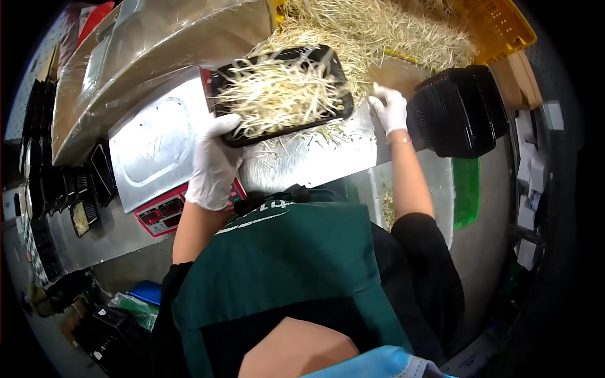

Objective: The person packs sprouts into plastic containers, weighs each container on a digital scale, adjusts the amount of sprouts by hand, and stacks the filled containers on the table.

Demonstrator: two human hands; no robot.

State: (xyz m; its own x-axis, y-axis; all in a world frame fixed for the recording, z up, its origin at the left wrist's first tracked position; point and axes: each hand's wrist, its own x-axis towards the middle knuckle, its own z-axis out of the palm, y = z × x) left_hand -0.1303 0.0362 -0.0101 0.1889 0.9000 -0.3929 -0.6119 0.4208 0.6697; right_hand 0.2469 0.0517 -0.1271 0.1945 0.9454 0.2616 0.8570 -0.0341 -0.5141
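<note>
My left hand, in a white glove, grips a black plastic tray by its near left corner, thumb over the rim. Loose bean sprouts fill the tray, some hanging over its edge. It is held just above the metal work surface, beside the scale. My right hand, also gloved, is right of the tray, close to the large sprout heap. Its thumb and forefinger are loosely bent and apart, with nothing clearly visible between them.
A stack of black trays stands just right of my right hand. Behind the heap is a yellow crate. A plastic-covered box stands at the back left. Scattered sprouts lie on the metal surface. A green bin is at lower right.
</note>
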